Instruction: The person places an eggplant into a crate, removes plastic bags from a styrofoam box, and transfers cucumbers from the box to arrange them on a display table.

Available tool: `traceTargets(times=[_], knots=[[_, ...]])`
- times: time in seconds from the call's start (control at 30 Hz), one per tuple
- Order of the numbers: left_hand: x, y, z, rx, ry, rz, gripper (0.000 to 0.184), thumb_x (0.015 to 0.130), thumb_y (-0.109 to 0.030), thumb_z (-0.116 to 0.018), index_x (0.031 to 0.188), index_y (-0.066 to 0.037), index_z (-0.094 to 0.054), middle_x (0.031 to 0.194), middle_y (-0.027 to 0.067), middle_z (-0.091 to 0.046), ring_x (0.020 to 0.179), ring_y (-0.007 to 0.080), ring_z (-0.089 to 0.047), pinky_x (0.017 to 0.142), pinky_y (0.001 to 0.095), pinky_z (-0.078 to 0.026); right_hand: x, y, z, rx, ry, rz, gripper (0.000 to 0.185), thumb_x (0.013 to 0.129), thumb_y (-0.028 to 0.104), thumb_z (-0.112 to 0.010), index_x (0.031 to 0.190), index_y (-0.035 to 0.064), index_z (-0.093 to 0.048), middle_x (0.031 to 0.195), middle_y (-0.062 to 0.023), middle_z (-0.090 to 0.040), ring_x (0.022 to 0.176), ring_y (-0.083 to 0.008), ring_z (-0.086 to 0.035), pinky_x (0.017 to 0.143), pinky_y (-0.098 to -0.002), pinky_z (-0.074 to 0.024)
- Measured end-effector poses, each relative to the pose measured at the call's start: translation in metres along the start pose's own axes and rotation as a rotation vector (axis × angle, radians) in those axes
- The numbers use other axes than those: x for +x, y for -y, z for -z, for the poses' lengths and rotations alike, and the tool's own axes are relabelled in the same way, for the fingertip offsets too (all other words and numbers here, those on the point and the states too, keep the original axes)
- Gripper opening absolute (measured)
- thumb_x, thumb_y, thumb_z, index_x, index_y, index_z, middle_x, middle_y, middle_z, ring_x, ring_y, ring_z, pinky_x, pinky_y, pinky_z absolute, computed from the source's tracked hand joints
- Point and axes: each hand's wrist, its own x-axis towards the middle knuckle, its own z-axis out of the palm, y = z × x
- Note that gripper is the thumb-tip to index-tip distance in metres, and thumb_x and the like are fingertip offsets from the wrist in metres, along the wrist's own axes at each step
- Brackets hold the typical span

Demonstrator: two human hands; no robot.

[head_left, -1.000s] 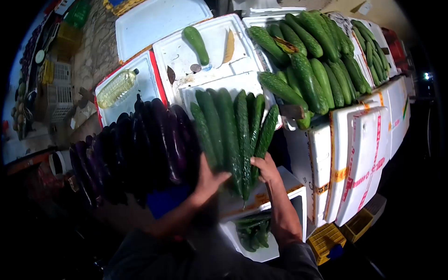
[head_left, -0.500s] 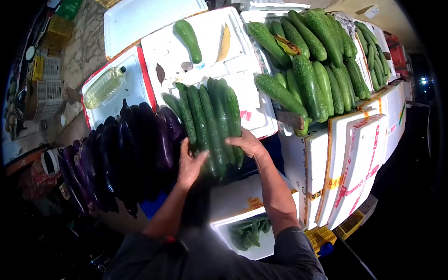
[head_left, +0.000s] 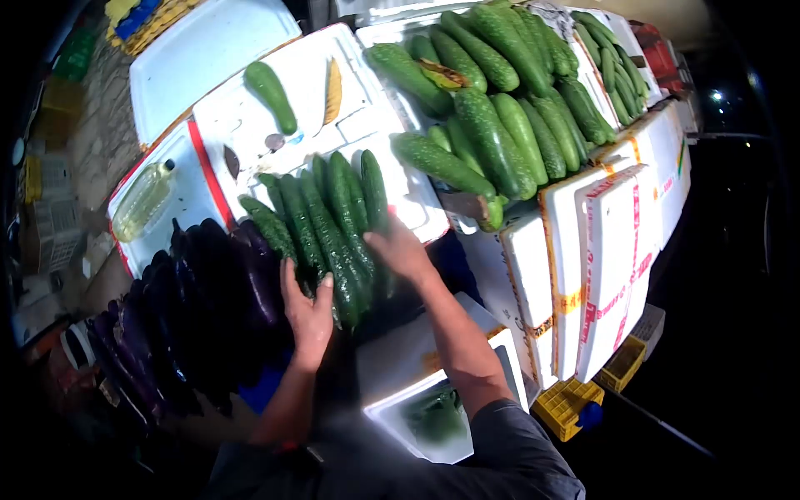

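Note:
Several long dark-green cucumbers (head_left: 321, 221) lie side by side in front of me, their far ends over a white foam lid (head_left: 367, 137). My left hand (head_left: 307, 321) is at their near left side, thumb and fingers spread, touching the lower end of the leftmost one. My right hand (head_left: 402, 252) bends round the rightmost cucumber, thumb on its left; its fingers are partly hidden and slightly blurred. Left of the cucumbers is a heap of dark purple eggplants (head_left: 212, 283).
Thick pale-spotted green gourds (head_left: 492, 125) are heaped at the back right above taped white foam boxes (head_left: 575, 283). A single green gourd (head_left: 271, 97) lies on the lid. A bottle (head_left: 143, 200) rests at left. Yellow crates (head_left: 567, 408) stand low at right.
The view has shifted, moving the stall's things left in the picture. The cucumbers are more fanned out at their far ends. My right hand has slid up along the rightmost cucumber.

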Motion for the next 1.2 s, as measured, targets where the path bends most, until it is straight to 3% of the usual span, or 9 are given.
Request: traceTargets(times=[0.1,0.2,0.27,0.33,0.5,0.6,0.8,1.07,1.2], knots=[[0.015,-0.025,-0.005,-0.199,-0.008,-0.034,0.058,0.092,-0.010,-0.071,0.142,0.005,-0.046,0.137,0.0221,-0.057,0.128,0.0295,-0.054,0.111,0.0376,-0.039,-0.027,-0.003,0.004,-0.117,-0.318,0.233,0.058,0.094,0.036,-0.068,0.134,-0.0042,-0.053,0.112,-0.0289,-0.068,0.107,-0.0448,-0.065,0.094,-0.0482,-0.0501],[0.027,-0.058,-0.029,-0.375,0.133,-0.021,0.033,0.093,-0.003,-0.069,0.125,0.002,-0.063,0.117,0.0140,-0.070,0.104,0.0194,-0.066,0.093,0.0319,-0.051,-0.067,0.003,0.052,-0.048,-0.196,0.047,0.047,0.094,0.031,-0.068,0.124,-0.0047,-0.062,0.106,-0.0275,-0.070,0.103,-0.0447,-0.067,0.090,-0.0467,-0.0522],[0.030,-0.082,-0.051,-0.333,0.299,-0.175,0.032,0.091,-0.005,-0.073,0.122,0.002,-0.064,0.114,0.0149,-0.070,0.100,0.0216,-0.068,0.090,0.0326,-0.053,-0.088,-0.011,0.083,-0.047,-0.379,0.047,0.037,0.092,0.027,-0.070,0.114,-0.0030,-0.069,0.091,-0.0195,-0.073,0.094,-0.0333,-0.071,0.086,-0.0401,-0.0544],[0.032,-0.109,-0.077,-0.274,0.375,-0.382,0.037,0.088,-0.007,-0.076,0.122,0.001,-0.063,0.111,0.0145,-0.071,0.103,0.0228,-0.067,0.092,0.0318,-0.052,-0.099,-0.017,0.115,0.039,-0.586,0.017,0.037,0.093,0.024,-0.069,0.119,-0.0012,-0.067,0.106,-0.0181,-0.071,0.095,-0.0273,-0.070,0.084,-0.0386,-0.0552],[0.040,-0.157,-0.158,-0.177,0.434,-0.687,0.072,0.077,-0.018,-0.084,0.138,-0.001,-0.049,0.135,0.0208,-0.057,0.125,0.0378,-0.055,0.106,0.0451,-0.045,-0.052,-0.035,0.147,-0.394,-0.652,0.269,0.046,0.092,0.017,-0.064,0.135,0.0050,-0.056,0.139,-0.0184,-0.053,0.101,-0.0346,-0.068,0.087,-0.0428,-0.0551],[0.046,-0.159,-0.182,-0.230,0.421,-0.718,0.064,0.074,-0.014,-0.082,0.129,0.000,-0.052,0.117,0.0218,-0.061,0.106,0.0421,-0.058,0.093,0.0489,-0.047,-0.032,-0.043,0.147,-0.626,-0.613,0.328,0.051,0.091,0.027,-0.061,0.139,0.0118,-0.055,0.136,-0.0127,-0.055,0.103,-0.0343,-0.065,0.084,-0.0438,-0.0539],[0.061,-0.154,-0.182,-0.205,0.477,-0.701,0.043,0.076,-0.016,-0.081,0.112,-0.004,-0.061,0.105,0.0170,-0.064,0.099,0.0391,-0.060,0.087,0.0470,-0.048,-0.021,-0.055,0.157,-0.743,-0.564,0.384,0.050,0.094,0.030,-0.058,0.139,0.0084,-0.053,0.133,-0.0161,-0.055,0.096,-0.0367,-0.066,0.080,-0.0432,-0.0538],[0.063,-0.150,-0.181,-0.182,0.434,-0.739,0.043,0.077,-0.019,-0.082,0.113,-0.004,-0.063,0.112,0.0149,-0.065,0.103,0.0365,-0.063,0.090,0.0447,-0.050,-0.040,-0.040,0.172,-0.438,-0.582,0.386,0.051,0.089,0.016,-0.067,0.137,0.0035,-0.052,0.126,-0.0241,-0.056,0.100,-0.0453,-0.062,0.081,-0.0463,-0.0543],[0.059,-0.147,-0.183,-0.162,0.398,-0.733,0.045,0.078,-0.021,-0.083,0.114,-0.004,-0.063,0.116,0.0159,-0.065,0.106,0.0365,-0.063,0.092,0.0441,-0.051,-0.078,-0.052,0.160,-0.117,-0.744,0.293,0.048,0.090,0.014,-0.071,0.132,-0.0016,-0.054,0.120,-0.0224,-0.059,0.106,-0.0392,-0.064,0.088,-0.0426,-0.0523]])
